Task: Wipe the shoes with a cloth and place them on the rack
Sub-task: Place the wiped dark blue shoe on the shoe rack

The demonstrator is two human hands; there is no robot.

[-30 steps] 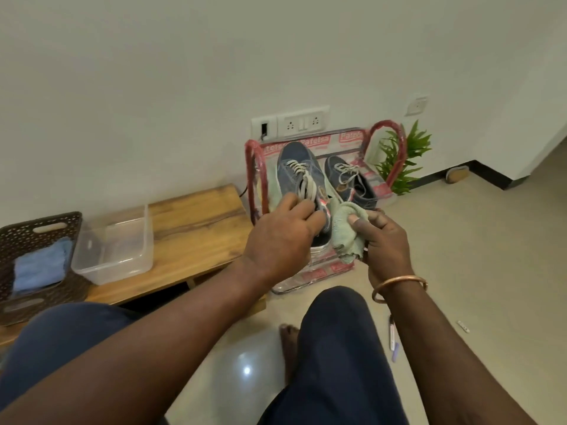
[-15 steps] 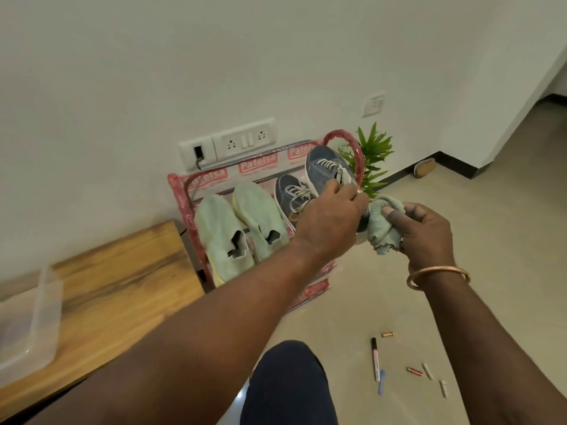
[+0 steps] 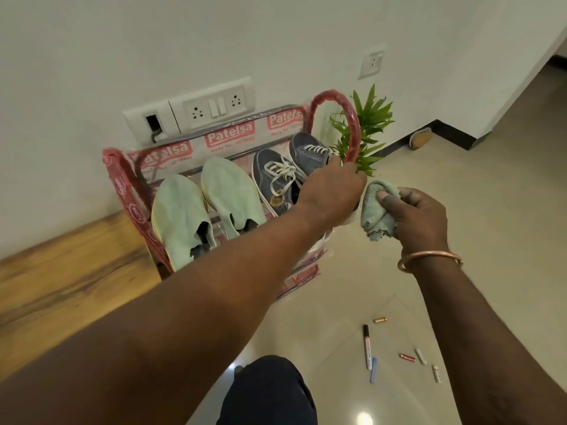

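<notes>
Left hand (image 3: 333,194) is setting the blue shoe (image 3: 308,151) on the rack (image 3: 334,99)
Fingers (image 3: 352,176) are gripping it, toe pointing at the wall (image 3: 153,41); right hand (image 3: 420,219) is squeezing the cloth (image 3: 376,210) nearby

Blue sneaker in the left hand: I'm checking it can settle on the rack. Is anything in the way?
Nothing visible blocks it. The left hand holds the blue sneaker at the right end of the rack, between the other blue sneaker and the red side hoop. The hand hides the shelf below.
</notes>
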